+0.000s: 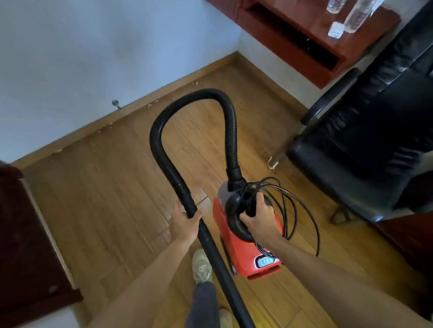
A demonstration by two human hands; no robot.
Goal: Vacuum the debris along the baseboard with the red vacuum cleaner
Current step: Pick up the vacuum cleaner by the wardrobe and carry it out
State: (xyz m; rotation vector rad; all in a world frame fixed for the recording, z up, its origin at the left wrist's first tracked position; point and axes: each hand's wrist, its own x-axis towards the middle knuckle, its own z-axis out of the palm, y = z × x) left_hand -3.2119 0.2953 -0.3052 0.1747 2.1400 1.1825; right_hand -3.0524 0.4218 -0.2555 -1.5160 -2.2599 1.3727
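Observation:
The red vacuum cleaner (241, 249) is held above the wooden floor, low in the middle of the view. My right hand (258, 217) grips its black top handle together with a bundle of coiled black power cord (294, 210). A black ribbed hose (195, 100) arches up from the vacuum's front and comes back down to a rigid black tube (222, 265). My left hand (184, 221) is closed around that tube just below the hose cuff. Small pale bits of debris (149, 105) lie scattered along the wooden baseboard (124, 113) under the white wall. The tube's nozzle end is out of view.
A black leather armchair (373, 137) stands at the right, close to the vacuum. A red-brown desk (304, 31) with plastic bottles sits in the far right corner. Dark wooden furniture (17, 234) borders the left. A door stopper (115, 103) sticks out of the wall. My shoe (202, 266) is below.

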